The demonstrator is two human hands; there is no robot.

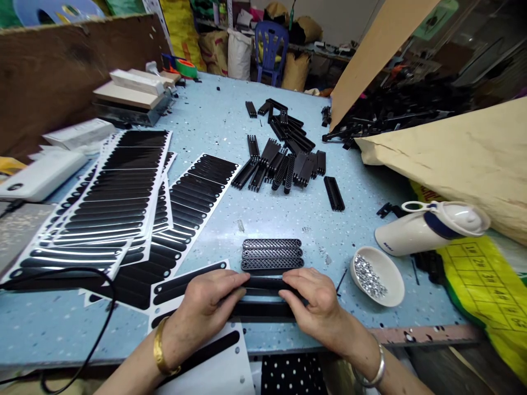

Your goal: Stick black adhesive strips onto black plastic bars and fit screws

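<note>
My left hand (208, 296), with a gold bangle at the wrist, pinches the left end of a black strip (265, 283). Its right end is between the thumb and fingers of my right hand (319, 302), which has a silver bangle. Just beyond the strip lie black bars with a lattice-patterned face (272, 253), side by side. Nearer to me, a plain black bar (263, 310) lies crosswise below my fingers. Under my left hand and forearm is a white sheet (230, 365) bearing black round-ended strips. My fingers partly hide the strip's ends.
More sheets of black strips (127, 181) overlap on the left, crossed by a black cable (107, 318). Black plastic parts (284, 159) lie heaped at the middle back. A bowl of small metal pieces (397, 299) and a white bottle (407, 237) are at right.
</note>
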